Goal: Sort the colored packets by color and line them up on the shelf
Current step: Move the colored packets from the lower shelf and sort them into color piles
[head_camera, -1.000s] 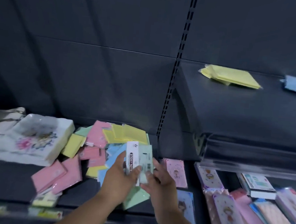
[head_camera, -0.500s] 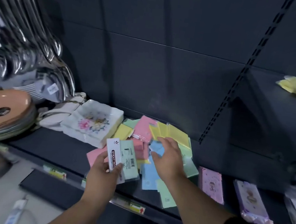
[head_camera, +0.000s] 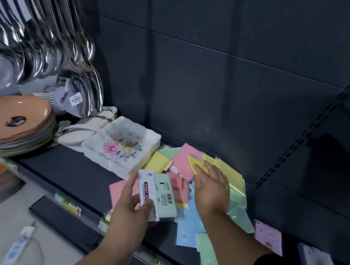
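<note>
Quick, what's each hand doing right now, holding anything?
Left hand: holds a green sticky-note packet.
Right hand: open, fingers spread over the packet pile, holding nothing.

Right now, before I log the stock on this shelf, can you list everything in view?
Loose packets: many, too overlapped to count; pink, yellow, green, blue; heaped mid-shelf.
Green packet: one, white label strip; held up, front centre.
Floral dish: one, white; left of the heap.
Cream bag: one; behind the dish.
Plates: a stack, orange-brown on top; far left.
Ladles: many, steel; hanging upper left.
Notebooks: at least two, lilac-pink; lower right.
Power strip: one, white; on the floor.
Shelf: one, dark grey; under it all.
Left hand: holds the green packet.
Right hand: fingers straight, over the heap.
</note>
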Motion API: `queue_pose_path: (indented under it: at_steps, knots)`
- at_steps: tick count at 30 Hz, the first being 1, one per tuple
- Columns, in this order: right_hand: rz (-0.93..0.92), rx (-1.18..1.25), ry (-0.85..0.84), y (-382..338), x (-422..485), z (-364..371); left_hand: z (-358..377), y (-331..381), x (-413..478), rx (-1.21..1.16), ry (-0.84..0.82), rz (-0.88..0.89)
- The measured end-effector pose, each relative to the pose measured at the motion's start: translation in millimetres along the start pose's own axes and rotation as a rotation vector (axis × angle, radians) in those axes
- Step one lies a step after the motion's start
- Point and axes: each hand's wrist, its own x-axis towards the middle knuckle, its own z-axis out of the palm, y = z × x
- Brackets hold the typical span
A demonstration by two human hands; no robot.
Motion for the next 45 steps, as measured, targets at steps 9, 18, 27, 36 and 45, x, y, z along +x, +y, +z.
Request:
queue_pose_path:
  at_steps: [9, 18, 27, 36, 45]
  knots:
    - [-0.349, 0.694, -0.069, -81, -69, -5, -21, 34, 2, -0.076, 0.142, 0.046]
    - [-0.246, 0.399, -0.41, -99, -82, -6, -83, 29, -3, 0.192, 0.338, 0.045]
    - [0.596, 0.536, -0.241, -116, -65, 16, -125, 8, -8, 0.113, 0.276, -0.002]
    - [0.818, 0.666, 0.033, -118, -75, -48, -119, 38, -30, 0.101, 0.183, 0.031]
    - [0.756, 1.223, 0.429, -134, -89, -201, -51, 150, -96, -0.025, 0.009, 0.279]
